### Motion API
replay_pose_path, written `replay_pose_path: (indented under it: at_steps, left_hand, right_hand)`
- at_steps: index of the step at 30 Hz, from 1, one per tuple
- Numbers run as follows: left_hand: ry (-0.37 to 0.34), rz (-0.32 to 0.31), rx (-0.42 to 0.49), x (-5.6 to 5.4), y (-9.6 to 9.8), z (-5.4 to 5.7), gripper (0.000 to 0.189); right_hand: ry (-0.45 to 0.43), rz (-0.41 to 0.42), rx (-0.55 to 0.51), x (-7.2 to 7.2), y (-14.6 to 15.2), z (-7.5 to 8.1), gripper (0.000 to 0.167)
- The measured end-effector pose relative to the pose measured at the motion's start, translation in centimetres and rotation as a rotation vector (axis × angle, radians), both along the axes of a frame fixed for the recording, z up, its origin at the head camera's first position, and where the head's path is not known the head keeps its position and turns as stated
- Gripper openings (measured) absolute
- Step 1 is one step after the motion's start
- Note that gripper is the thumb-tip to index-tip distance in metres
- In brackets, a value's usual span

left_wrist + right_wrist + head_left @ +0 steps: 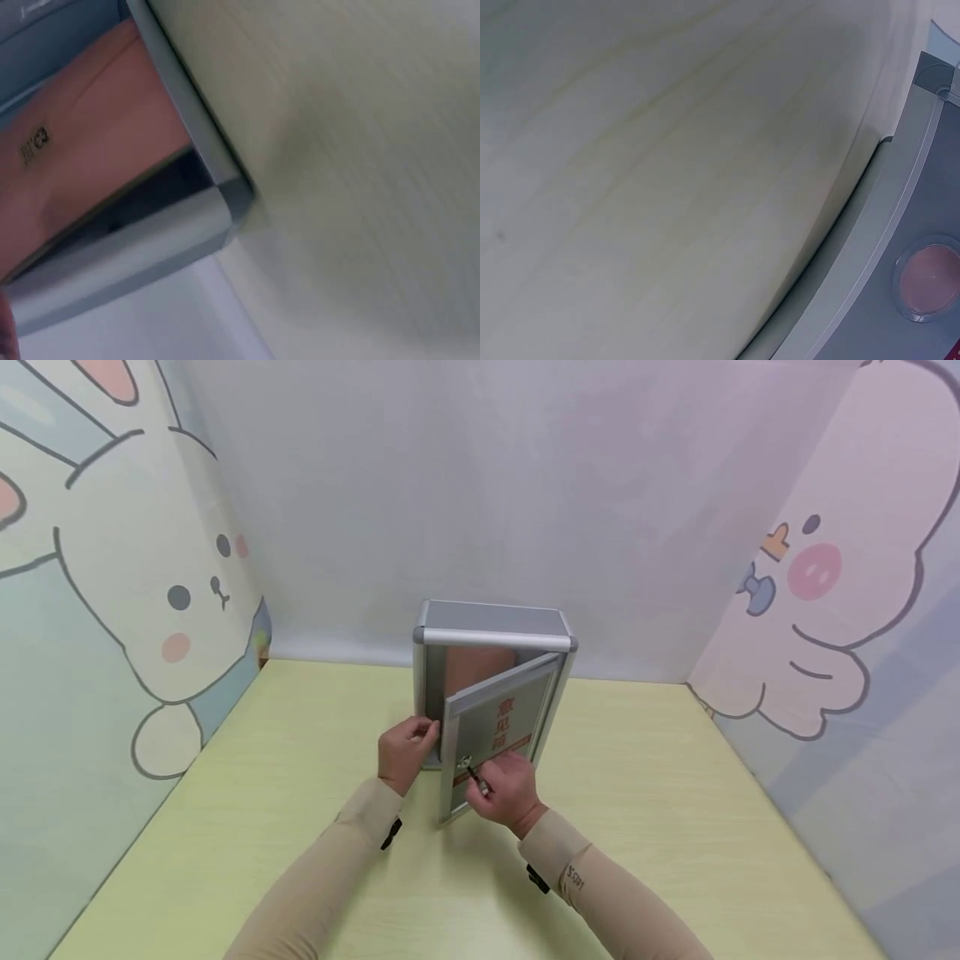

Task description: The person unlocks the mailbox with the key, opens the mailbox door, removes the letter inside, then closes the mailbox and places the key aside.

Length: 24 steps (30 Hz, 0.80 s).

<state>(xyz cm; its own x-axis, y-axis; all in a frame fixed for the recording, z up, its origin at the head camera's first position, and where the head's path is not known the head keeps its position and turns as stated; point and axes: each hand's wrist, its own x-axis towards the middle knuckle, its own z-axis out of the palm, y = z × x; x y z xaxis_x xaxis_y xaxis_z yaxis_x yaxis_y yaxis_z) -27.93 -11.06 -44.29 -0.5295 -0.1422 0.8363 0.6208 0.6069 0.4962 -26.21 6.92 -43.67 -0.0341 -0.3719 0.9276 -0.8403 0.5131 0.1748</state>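
A grey metal suggestion box [495,617] with red lettering stands upright on the table, its front door [480,718] swung partly outward. Inside leans a salmon-pink notebook or folder [97,127], also visible through the gap in the head view. My left hand [405,752] holds the box's left edge frame beside the door; just a fingertip [6,334] appears in the left wrist view. At the door's lock, my right hand [510,789] pinches a key [474,774], with a second silvery piece by the fingers. No right fingers show in the right wrist view.
The pale yellow wooden table [660,827] spreads around the box. Behind it hangs a light curtain [525,502], with cartoon animals printed on both side walls. In the right wrist view, a round pinkish disc [930,279] with a clear rim sits on a grey panel.
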Motion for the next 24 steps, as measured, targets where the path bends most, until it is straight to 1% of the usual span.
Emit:
replay_pose_path:
  at_steps: [2,4,8,10,12,15,17,19,20,24]
  left_hand:
    - [-0.02,-0.042,-0.017,-0.1,0.5,0.2,0.005]
    - [-0.063,-0.064,-0.012,0.0,0.9,0.5,0.005]
    - [-0.206,-0.094,0.074,0.0,1.5,1.5,0.009]
    - [-0.302,-0.121,0.141,0.0,1.7,1.9,0.012]
    - [-0.403,-0.164,0.22,-0.1,2.0,2.2,0.02]
    - [-0.552,-0.269,0.36,-0.3,2.4,2.6,0.034]
    - [-0.626,-0.337,0.438,-0.6,2.6,2.8,0.042]
    - [-0.676,-0.397,0.492,-0.9,2.8,3.0,0.049]
    - [-0.689,-0.41,0.496,-1.0,2.9,3.0,0.052]
    - [-0.716,-0.427,0.469,-1.7,3.5,3.1,0.063]
  right_hand:
    - [-0.001,0.002,-0.001,0.0,0.0,0.0,0.024]
    - [-0.004,0.003,-0.003,0.0,-0.1,0.0,0.023]
    - [-0.003,0.006,-0.003,0.2,-0.1,0.0,0.024]
    - [0.004,0.002,-0.003,0.2,-0.1,0.0,0.024]
    - [0.005,-0.001,-0.001,0.2,0.0,0.0,0.024]
    - [0.009,-0.009,0.002,0.3,0.1,0.0,0.024]
    - [0.009,-0.012,0.004,0.3,0.2,0.0,0.024]
    - [0.013,-0.011,0.003,0.3,0.2,0.1,0.025]
    - [0.016,-0.009,0.001,0.3,0.3,0.1,0.025]
    - [0.027,-0.005,-0.01,0.2,0.3,0.1,0.027]
